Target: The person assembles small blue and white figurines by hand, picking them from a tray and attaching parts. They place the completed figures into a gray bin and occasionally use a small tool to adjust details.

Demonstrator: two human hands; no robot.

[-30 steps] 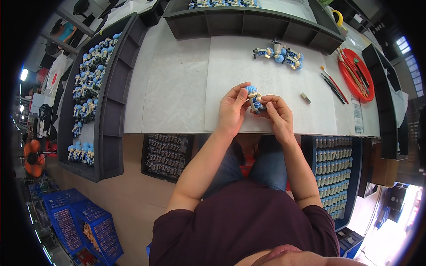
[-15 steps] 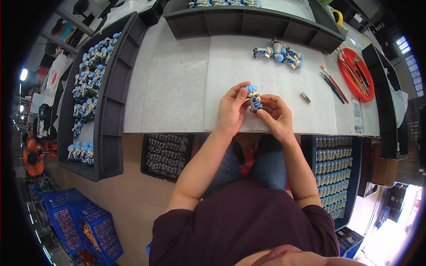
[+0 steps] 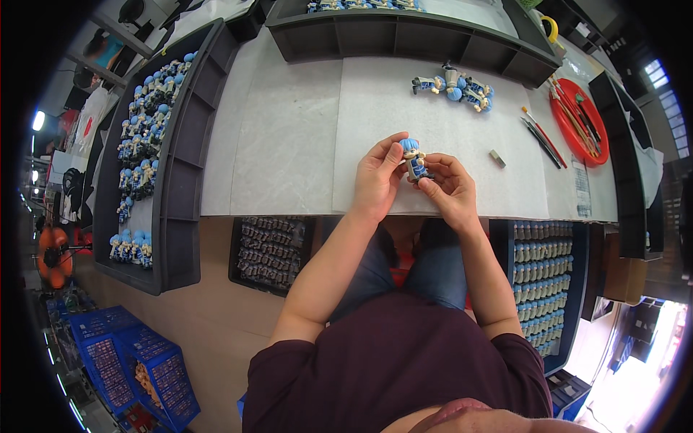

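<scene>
Between both hands, above the near part of the paper-covered table (image 3: 289,144), I hold a small blue-haired figurine (image 3: 414,160) upright, its front showing. My left hand (image 3: 380,177) pinches it at the head with thumb and fingers. My right hand (image 3: 451,189) grips it low down, near its dark base. Farther off on the white paper lie several similar figurines (image 3: 453,94) in a loose cluster. To the right of my right hand sits a small grey-green block (image 3: 497,159).
A dark crate (image 3: 173,166) of figurines stands at the left, another crate (image 3: 404,36) at the back. Brushes (image 3: 543,141) lie beside a red oval tray (image 3: 603,155) holding more brushes. Below the table edge are a tray (image 3: 271,252) of dark pieces and a bin (image 3: 541,281) of figurines.
Hardly anything differs. The figurine has tilted very slightly between my fingers, while both hands stay in place.
</scene>
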